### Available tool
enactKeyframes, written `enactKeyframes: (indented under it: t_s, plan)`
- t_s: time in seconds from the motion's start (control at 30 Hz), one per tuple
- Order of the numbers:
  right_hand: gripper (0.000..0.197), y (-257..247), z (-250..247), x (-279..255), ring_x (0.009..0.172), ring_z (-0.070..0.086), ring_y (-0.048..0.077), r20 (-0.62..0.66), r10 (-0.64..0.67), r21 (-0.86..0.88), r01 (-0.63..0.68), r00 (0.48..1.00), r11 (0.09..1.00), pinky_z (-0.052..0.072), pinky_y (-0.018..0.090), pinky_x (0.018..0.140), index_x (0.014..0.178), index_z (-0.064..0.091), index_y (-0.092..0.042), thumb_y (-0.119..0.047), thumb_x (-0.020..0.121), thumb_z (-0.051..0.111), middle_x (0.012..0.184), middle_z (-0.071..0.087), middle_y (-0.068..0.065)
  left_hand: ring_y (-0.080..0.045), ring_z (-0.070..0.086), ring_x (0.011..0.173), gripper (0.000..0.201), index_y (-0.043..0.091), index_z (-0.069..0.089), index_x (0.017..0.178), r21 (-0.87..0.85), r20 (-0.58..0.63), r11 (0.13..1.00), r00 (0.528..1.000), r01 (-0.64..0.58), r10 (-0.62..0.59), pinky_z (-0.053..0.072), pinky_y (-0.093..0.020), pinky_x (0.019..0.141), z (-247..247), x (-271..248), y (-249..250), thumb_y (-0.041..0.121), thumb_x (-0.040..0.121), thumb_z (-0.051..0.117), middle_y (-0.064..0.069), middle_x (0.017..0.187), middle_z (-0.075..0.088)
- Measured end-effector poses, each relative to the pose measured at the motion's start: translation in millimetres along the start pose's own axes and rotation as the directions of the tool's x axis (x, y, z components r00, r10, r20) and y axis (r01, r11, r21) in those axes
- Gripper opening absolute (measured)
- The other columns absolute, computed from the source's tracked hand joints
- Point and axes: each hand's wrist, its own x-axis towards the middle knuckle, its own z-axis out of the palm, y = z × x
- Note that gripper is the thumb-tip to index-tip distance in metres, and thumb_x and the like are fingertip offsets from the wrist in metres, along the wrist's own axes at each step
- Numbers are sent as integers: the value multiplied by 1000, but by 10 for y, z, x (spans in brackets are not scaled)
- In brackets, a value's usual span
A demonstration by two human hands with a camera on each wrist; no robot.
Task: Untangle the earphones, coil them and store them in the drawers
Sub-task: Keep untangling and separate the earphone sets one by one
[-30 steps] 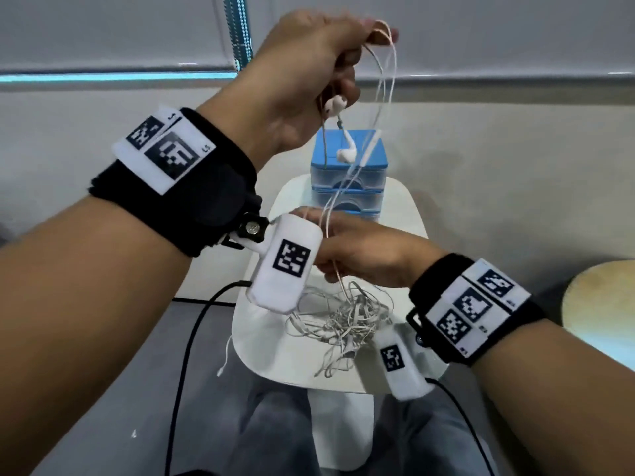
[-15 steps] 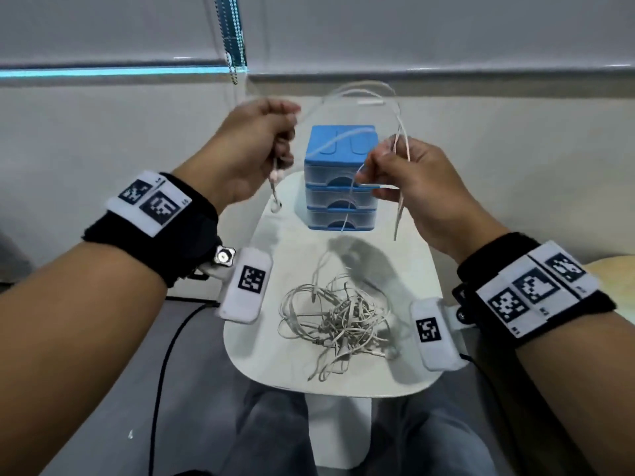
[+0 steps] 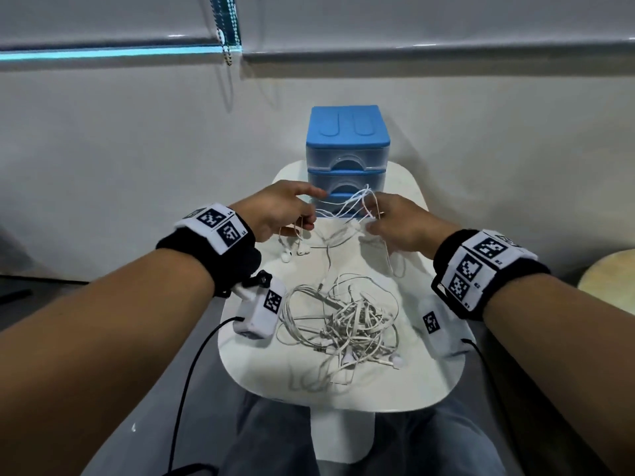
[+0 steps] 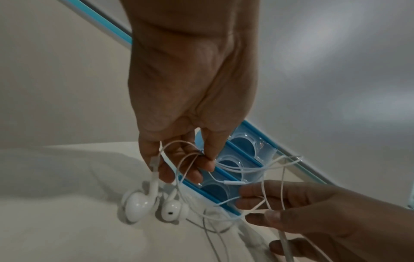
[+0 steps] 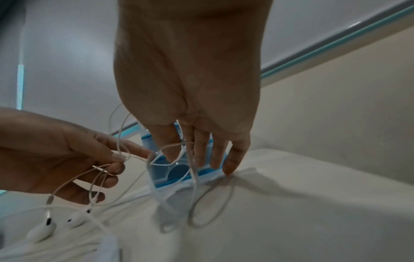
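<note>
Pale grey wall [image 3: 137,139] backs a small white worktop [image 3: 405,383], and both hands hover above its far half. The left hand [image 3: 278,209] has its fingers curled, pinching the thin white cable of 1 pair of earphones [image 3: 338,209] between thumb and fingers [image 4: 208,159]. Below that hand, the pair's 2 earbuds [image 4: 154,206] lie side by side on the worktop, their stems running up into its grip. The right hand [image 3: 400,225] is just beside the left, the 2 not touching, and its fingers [image 4: 264,201] are bent round several strands of the same cable; loops of it span the gap between the hands, and 1 loop [image 5: 210,203] hangs from the right hand down to the surface.

Just beyond both hands stands a blue drawer unit [image 3: 347,149] with 3 clear-fronted drawers, all closed. On the wrist side of the hands, between the forearms, a tangled heap of more white earphones [image 3: 343,321] lies on the worktop, with a loose earbud [image 3: 397,361] at its near right edge. Each wrist carries a black band with printed markers and a small white camera pod [image 3: 263,312]. Behind the drawer unit and to its left, a bead chain [image 3: 225,32] hangs from a window blind.
</note>
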Motion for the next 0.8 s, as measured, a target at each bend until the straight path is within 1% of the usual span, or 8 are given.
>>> enactKeyframes:
  t_s: [0.07,0.13,0.17,0.23,0.33,0.53,0.6,0.8]
  plan:
    - [22,37,-11,53,100,61,30,-13,27,-17,-27,1000,999,51,39,87,113,59,-10,-7,91,60,110,63,9,-16,64,74,35,28,63,130,-9,-10,1000,1000,6,-6,45,-25,59,22,56,-16,8,104,52,-3,82,64]
    - [24,54,-33,65,87,63,29,-14,83,12,-82,996,997,52,34,73,111,56,-14,-7,90,64,108,62,12,-18,63,72,36,24,60,133,-16,-23,1000,999,24,-25,44,-26,53,50,106,-41,6,103,53,-7,83,62]
    - [31,58,-50,61,83,61,24,-10,111,9,-111,994,994,50,31,69,118,55,-16,-8,91,66,110,61,10,-20,63,73,37,22,59,134,-14,-33,999,999,37,-38,43,-25,48,67,129,-54,4,103,52,-8,83,62]
    - [58,93,-77,69,99,60,25,3,153,-31,-153,988,988,48,29,80,142,46,-15,-14,91,71,126,58,11,-23,62,77,39,19,59,135,6,-63,998,996,63,-62,43,-24,45,88,175,-68,0,101,52,-9,82,64]
    - [79,104,-101,60,129,51,30,3,183,-42,-183,983,982,42,32,99,153,33,-13,-22,88,77,147,48,14,-24,58,63,41,15,62,131,120,-78,989,994,88,-78,43,-23,52,68,229,-57,-4,95,56,-11,80,65]
    - [80,97,-83,31,128,51,28,48,192,50,-195,980,980,45,34,102,155,32,-20,-21,89,76,151,45,12,-24,56,90,46,18,59,137,367,-75,928,996,63,-38,49,-27,63,-45,219,-32,4,94,66,-9,116,59]
    - [77,89,-82,3,119,54,26,61,188,55,-191,980,980,48,36,101,154,34,-22,-21,89,75,148,47,11,-24,56,101,46,23,58,137,390,-60,917,996,80,-61,53,-31,77,-83,177,-30,11,94,69,-6,125,59]
    - [72,-5,-193,-192,128,52,27,-31,146,27,-145,989,989,43,36,105,153,37,-25,-25,90,73,148,47,6,-21,54,106,49,24,52,143,450,-65,893,996,-25,60,42,-29,87,-170,-154,85,22,97,68,-2,131,58]
